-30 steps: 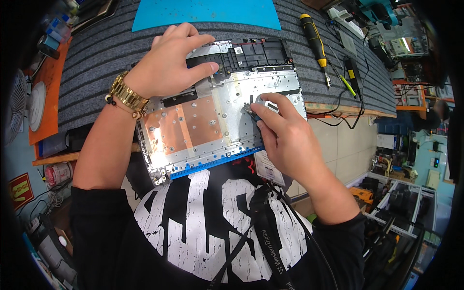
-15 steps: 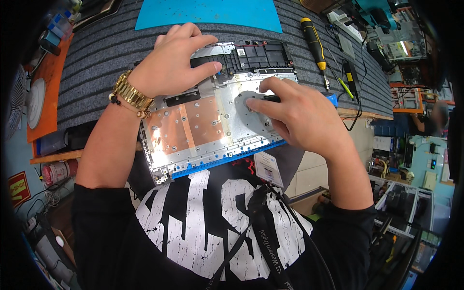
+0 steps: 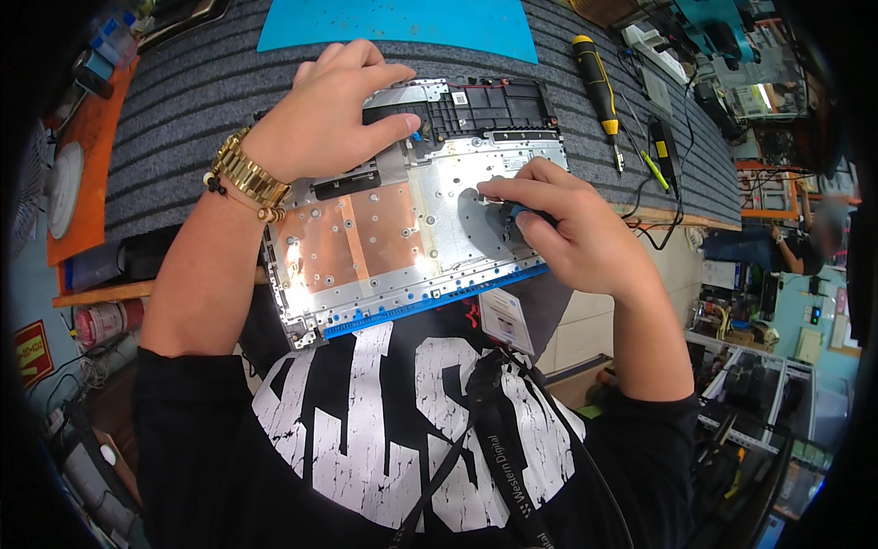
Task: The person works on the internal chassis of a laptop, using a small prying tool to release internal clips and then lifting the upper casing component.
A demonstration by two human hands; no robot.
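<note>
A laptop casing [image 3: 462, 215] lies inner side up, tilted against my body at the table edge. Its metal plate carries copper-coloured patches [image 3: 375, 233], with a black plastic part along the far side and a blue strip [image 3: 430, 297] on the near edge. My left hand [image 3: 334, 114] grips its far left part, thumb stretched over the black part, other fingers curled at the far edge. Over the right half, my right hand [image 3: 572, 220] is bent, index fingertip low on the plate. Something dark and blue [image 3: 516, 211] shows between thumb and index; its kind is mostly hidden.
A yellow-and-black screwdriver [image 3: 597, 91] lies on the grey ribbed mat beyond my right hand, near a bright green pen-like tool [image 3: 655, 169] and a black cabled tool [image 3: 665, 146]. A turquoise mat [image 3: 398, 23] lies at the far side. A person [image 3: 800, 242] is at far right.
My right hand has turned and shifted slightly, its thumb now showing below the index finger. The blue end that stuck out to its right is out of sight there. My left hand stays put.
</note>
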